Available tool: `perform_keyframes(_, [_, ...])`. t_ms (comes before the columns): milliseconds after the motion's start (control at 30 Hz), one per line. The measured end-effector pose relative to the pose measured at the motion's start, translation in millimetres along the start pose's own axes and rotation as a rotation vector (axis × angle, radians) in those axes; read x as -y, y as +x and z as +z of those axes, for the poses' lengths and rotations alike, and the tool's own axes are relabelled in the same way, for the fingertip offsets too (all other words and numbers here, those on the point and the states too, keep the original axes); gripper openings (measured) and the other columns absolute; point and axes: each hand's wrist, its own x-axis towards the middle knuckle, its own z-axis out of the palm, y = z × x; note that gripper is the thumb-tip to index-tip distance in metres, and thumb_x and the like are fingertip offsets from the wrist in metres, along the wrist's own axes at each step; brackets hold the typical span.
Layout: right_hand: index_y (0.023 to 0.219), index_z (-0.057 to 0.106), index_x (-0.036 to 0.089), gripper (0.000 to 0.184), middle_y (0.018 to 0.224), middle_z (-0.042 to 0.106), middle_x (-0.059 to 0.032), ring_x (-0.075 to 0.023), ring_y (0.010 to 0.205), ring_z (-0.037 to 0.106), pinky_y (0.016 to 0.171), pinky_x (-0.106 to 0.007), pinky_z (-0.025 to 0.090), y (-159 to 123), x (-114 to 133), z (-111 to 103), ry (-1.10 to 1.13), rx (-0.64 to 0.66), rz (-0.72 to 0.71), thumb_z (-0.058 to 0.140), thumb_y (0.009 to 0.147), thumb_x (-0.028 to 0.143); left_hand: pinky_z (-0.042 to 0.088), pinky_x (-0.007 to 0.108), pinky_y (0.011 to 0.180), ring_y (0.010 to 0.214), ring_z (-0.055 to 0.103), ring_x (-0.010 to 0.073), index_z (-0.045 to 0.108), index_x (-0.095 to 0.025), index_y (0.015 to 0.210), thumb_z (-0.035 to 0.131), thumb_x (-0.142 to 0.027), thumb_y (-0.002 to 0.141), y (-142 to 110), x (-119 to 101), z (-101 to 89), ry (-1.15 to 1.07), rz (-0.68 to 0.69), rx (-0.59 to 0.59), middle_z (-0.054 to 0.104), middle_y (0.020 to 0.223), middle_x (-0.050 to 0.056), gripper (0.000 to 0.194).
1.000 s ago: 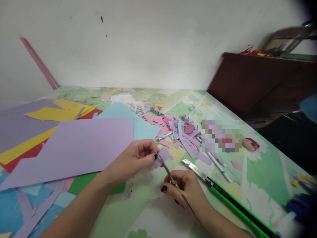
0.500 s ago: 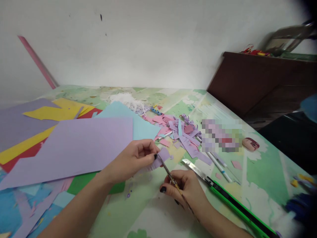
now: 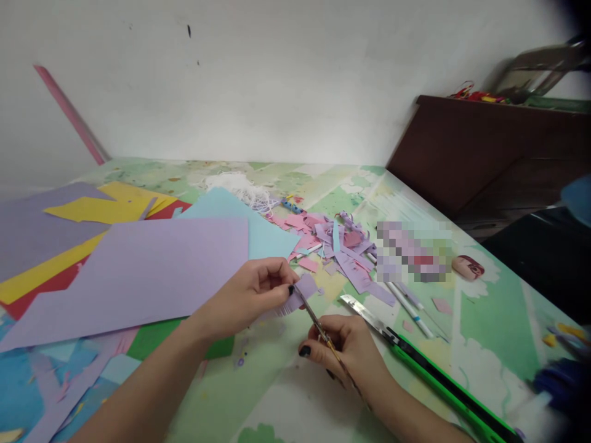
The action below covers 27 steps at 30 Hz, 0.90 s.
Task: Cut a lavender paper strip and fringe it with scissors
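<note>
Pinched in my left hand (image 3: 263,289) is a small purple paper strip (image 3: 306,287), its lower edge cut into a fine fringe. My right hand (image 3: 346,351) is closed around a pair of scissors (image 3: 321,329). The scissor blades point up and left and meet the strip beside my left fingertips. Whether the blades are parted cannot be made out. Just right of my right hand lies a green box cutter (image 3: 443,375) with its blade extended. A large purple sheet (image 3: 184,264) lies left of my left hand, partly behind the forearm.
Pink and purple paper scraps (image 3: 341,246) are heaped beyond my hands, near tangled white string (image 3: 242,189). Yellow paper (image 3: 92,210), a light blue sheet (image 3: 268,237) and other coloured paper cover the left side. A white pen-like stick (image 3: 413,314) lies right. A dark cabinet (image 3: 498,147) stands at the back right.
Almost nothing differs. Both hands keep their places, with the scissors still at the fringed strip.
</note>
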Motion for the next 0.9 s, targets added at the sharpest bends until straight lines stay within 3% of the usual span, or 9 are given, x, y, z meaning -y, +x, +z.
perform_keyframes(900, [0.053,0.05,0.015,0.044,0.046,0.03,0.0062,-0.0066,0.044,0.026,0.041,-0.022,0.018,0.1,0.4,1.8,-0.029,-0.008,0.01,0.073,0.06,0.052,0.03,0.021,0.057,0.064,0.039,0.0094,0.048,-0.018,0.073,0.049,-0.014,0.076,1.4,1.7,-1.2,0.002,0.001,0.018,0.044,0.072,-0.003,0.005])
